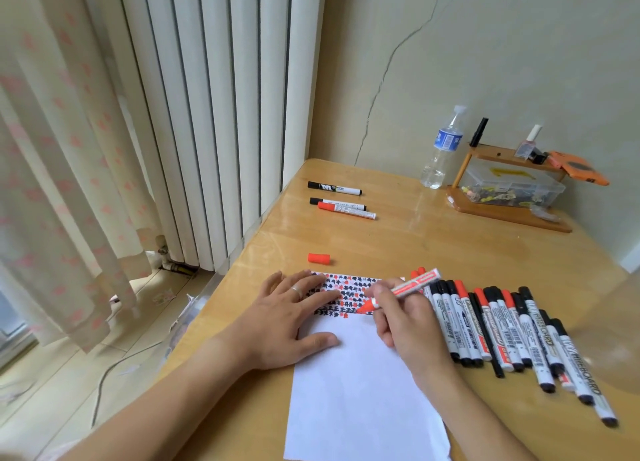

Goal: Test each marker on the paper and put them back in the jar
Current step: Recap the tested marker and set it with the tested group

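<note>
right hand (401, 318) fingers pinching the red marker (401, 291) mid-test, tip on the paper (363, 384), left hand (291, 318) flat holding it, so recapping with the cap (319, 258) looks next

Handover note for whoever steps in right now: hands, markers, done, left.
Left hand flat on the paper, steadying it.
Right hand holds an uncapped red marker, tip on the paper; its red cap lies on the table.
Rows of red and black test marks fill the paper's top.
Marker row lies right of the paper; three markers lie farther back.
No jar visible; none returned yet.
</note>
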A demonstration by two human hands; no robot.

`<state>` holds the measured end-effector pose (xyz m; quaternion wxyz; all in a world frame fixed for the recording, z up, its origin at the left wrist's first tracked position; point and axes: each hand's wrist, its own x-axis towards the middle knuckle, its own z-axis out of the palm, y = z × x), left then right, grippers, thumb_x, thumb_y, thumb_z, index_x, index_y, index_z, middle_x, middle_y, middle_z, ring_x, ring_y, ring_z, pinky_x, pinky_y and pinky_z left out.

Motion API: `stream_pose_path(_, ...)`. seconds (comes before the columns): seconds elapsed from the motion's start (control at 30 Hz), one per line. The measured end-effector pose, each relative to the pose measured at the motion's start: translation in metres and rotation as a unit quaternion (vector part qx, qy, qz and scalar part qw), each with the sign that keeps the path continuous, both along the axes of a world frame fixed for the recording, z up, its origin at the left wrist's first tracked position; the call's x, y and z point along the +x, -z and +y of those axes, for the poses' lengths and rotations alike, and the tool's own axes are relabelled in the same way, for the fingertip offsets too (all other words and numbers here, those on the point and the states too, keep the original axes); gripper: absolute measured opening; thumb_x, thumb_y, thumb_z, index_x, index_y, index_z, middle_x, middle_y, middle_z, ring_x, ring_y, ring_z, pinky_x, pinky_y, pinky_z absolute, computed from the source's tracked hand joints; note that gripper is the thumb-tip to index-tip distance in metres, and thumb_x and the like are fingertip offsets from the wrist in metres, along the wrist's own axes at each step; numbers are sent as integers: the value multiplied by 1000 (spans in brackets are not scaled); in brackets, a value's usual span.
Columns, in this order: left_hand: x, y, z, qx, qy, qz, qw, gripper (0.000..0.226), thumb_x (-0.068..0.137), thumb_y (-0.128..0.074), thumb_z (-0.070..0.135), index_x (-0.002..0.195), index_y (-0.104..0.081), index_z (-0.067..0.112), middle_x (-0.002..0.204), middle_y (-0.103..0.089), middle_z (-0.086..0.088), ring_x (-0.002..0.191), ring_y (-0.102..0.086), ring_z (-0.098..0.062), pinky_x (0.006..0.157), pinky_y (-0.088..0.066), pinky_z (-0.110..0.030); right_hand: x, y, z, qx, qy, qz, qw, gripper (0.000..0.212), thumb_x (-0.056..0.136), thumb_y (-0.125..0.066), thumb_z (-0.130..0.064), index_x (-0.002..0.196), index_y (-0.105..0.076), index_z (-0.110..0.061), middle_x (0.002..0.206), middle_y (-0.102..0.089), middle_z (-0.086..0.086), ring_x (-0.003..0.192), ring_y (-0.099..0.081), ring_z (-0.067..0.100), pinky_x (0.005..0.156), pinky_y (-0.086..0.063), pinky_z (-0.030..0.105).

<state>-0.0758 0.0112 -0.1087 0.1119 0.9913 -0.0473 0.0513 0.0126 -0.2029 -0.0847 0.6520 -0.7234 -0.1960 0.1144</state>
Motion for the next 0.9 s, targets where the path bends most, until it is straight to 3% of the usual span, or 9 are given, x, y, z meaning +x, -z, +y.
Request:
stream_pose_path(0.17, 0, -1, -2, -2, -2, 11, 1000, 79, 89, -21, 88, 158, -12, 50, 169, -8, 14, 156, 9, -7, 126, 7, -47, -1, 0, -1, -19, 18, 8, 1000, 9, 100, -61, -10, 92, -62, -15, 71, -65, 6, 45, -57, 26, 38, -29, 22)
stream_pose_path(0.3, 0, -1, -2, -5, -3, 9, 1000, 79, 89, -23, 87, 158, -13, 49, 170, -9, 11, 157, 7, -9, 126, 7, -46, -3, 4, 0, -62, 26, -17, 998, 20, 94, -72, -15, 78, -61, -21, 62, -65, 14, 42, -57, 31, 40, -38, 28)
stream_pose_path(0.43, 2, -1, -1, -6, -4, 13, 1000, 78, 89, -27, 86, 157, -15, 50, 169, -10, 10, 157, 5, -10, 126, 7, -47, -4, 4, 1, -87, 15, -28, 996, 12, 94, -69, -10, 84, -61, -10, 56, -66, 18, 43, -60, 31, 48, -47, 34)
stream_pose_path(0.9, 3, -2, 0, -15, 2, 17, 1000, 77, 90, -31, 84, 157, -16, 49, 169, -13, 8, 157, 3, -11, 126, 7, -48, -1, 8, 4, -97, 7, -17, 995, 15, 95, -70, -11, 83, -61, -11, 57, -65, 20, 44, -58, 29, 47, -46, 31)
